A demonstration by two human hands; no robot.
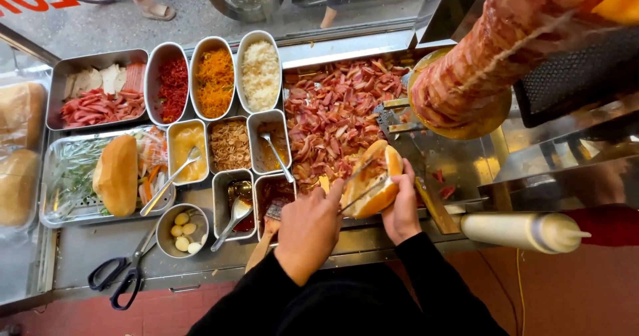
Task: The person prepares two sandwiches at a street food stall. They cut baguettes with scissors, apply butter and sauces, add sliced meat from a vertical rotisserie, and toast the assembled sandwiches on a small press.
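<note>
My right hand [402,209] cups a split bread roll [378,199] from below, its cut side facing up and left. My left hand [308,235] grips thin metal tongs [363,188] whose tips reach into the roll's opening. Both hands hover over the front edge of a steel tray heaped with chopped red-brown meat [333,113]. A tall spit of stacked meat [476,63] leans over a round pan at the right.
Steel tubs hold red chilli [173,88], orange shreds [214,80], white shreds [260,73], sauces with spoons [187,158], and small eggs in a bowl [181,233]. Another roll [116,175] lies on a vegetable tray. Black scissors [123,276] and a squeeze bottle [526,231] flank me.
</note>
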